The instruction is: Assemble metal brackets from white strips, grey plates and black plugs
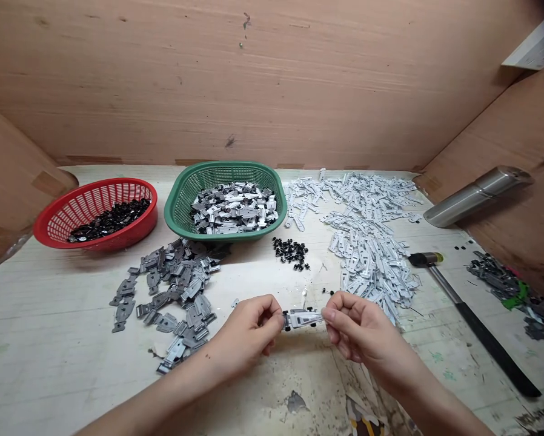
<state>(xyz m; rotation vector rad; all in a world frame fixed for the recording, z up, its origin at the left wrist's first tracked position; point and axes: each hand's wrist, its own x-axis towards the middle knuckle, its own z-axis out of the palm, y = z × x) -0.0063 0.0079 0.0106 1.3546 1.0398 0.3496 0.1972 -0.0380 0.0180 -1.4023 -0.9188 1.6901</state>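
Between my two hands is a small toy race car (pixel 301 319) with a pale long body and black wheels at both ends. My left hand (pixel 256 326) pinches its wider end between thumb and fingers. At its narrow tip, my right hand (pixel 359 327) grips with thumb and forefinger, the other fingers curled. A small black wheel pair (pixel 328 292) lies just behind my right hand. Farther back is a little heap of black wheels (pixel 292 253). White car pieces (pixel 372 254) spread behind and right of my right hand, and grey car pieces (pixel 181 290) lie left of my left hand.
A green basket (pixel 171 221) holds white and grey car pieces with black wheels. The red basket (pixel 49 227) contains small black parts. At the right are a hammer (pixel 478 333), a leaning metal cylinder (pixel 474 197) and mixed scraps (pixel 503 287). Cardboard walls (pixel 226 85) enclose the table.
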